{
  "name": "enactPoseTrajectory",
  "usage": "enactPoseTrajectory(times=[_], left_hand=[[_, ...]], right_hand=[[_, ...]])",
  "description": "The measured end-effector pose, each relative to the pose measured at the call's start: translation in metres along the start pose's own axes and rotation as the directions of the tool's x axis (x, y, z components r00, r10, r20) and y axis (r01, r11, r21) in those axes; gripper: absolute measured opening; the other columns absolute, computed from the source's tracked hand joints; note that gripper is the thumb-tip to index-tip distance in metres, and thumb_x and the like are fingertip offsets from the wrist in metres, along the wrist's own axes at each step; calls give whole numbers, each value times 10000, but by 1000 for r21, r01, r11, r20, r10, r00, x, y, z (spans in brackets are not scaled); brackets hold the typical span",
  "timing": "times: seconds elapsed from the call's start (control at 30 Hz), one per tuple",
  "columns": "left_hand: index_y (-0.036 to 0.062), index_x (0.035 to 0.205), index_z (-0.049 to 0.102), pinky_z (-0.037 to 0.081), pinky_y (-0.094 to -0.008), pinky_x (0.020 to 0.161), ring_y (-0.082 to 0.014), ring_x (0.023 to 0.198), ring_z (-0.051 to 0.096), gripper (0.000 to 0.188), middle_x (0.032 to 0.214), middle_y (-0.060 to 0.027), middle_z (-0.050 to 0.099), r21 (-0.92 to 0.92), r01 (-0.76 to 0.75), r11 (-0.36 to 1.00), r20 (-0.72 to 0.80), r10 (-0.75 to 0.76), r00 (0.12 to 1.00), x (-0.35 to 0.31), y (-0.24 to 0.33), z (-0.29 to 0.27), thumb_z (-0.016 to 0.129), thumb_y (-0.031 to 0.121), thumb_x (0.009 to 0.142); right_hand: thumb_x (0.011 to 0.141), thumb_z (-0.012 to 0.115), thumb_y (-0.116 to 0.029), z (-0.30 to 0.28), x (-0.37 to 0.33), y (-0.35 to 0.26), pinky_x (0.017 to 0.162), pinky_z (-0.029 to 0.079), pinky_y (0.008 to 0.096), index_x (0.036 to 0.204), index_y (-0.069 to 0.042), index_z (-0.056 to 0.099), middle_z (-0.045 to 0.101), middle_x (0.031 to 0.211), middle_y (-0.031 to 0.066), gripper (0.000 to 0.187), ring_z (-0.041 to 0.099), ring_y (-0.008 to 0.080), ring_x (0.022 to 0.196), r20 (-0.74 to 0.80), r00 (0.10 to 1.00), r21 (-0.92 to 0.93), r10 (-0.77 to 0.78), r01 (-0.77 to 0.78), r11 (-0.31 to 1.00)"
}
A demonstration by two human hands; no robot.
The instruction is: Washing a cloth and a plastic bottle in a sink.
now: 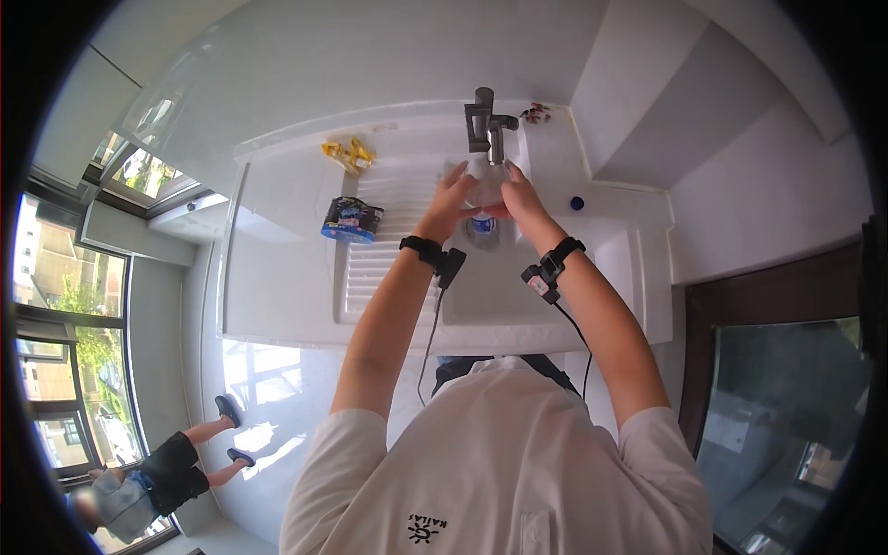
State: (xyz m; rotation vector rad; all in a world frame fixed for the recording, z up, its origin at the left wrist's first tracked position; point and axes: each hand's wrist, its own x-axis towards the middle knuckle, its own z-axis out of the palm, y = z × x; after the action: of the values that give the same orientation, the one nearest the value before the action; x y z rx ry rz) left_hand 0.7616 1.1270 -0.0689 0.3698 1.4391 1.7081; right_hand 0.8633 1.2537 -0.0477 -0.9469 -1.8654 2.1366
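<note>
Both my hands are closed round a clear plastic bottle (pixel 482 225) with a blue label, just below the dark metal faucet (pixel 495 143) over the white sink (pixel 592 268). My left hand (pixel 450 201) grips its left side and my right hand (pixel 521 198) its right side. The fingers partly hide the bottle. Whether water is running cannot be made out. A small round dark blue cap (pixel 576 203) lies on the sink's right ledge, apart from my right hand.
Left of the sink basin is a ribbed washboard (pixel 388 268), with a blue and black package (pixel 352 220) and a crumpled yellow wrapper (pixel 349 155) beside it. Small red and dark bits (pixel 535 113) lie behind the faucet. Cables (pixel 429 347) hang from my wristbands. Another person (pixel 157 481) stands at far left.
</note>
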Motion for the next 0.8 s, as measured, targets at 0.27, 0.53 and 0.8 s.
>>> enactPoseTrajectory(times=[0.27, 0.53, 0.8], left_hand=[[100, 1413, 462, 450, -534, 1029, -353, 1374, 394, 554, 1509, -173, 355, 344, -118, 931, 95, 90, 991, 63, -92, -33, 624, 149, 886], [61, 1170, 532, 491, -581, 867, -294, 895, 562, 270, 1019, -108, 517, 525, -204, 826, 209, 107, 972, -30, -156, -64, 582, 119, 911], [98, 1067, 462, 463, -567, 902, -232, 751, 484, 197, 820, -58, 440, -503, 499, 705, 95, -529, 843, -74, -122, -31, 515, 236, 936]], right_hand=[[807, 492, -117, -14, 44, 33, 692, 545, 321, 1445, -41, 333, 538, 1097, 94, 663, 628, 206, 851, -24, 982, -78, 187, -189, 979], [823, 537, -169, -9, -64, 105, 780, 498, 340, 1542, -66, 207, 527, 1057, 60, 798, 538, 172, 944, -20, 902, -96, 432, -432, 897], [863, 550, -190, -41, -78, 105, 897, 469, 358, 1529, -51, 256, 536, 1111, 70, 741, 517, 193, 1043, -27, 866, -43, 499, -500, 865]])
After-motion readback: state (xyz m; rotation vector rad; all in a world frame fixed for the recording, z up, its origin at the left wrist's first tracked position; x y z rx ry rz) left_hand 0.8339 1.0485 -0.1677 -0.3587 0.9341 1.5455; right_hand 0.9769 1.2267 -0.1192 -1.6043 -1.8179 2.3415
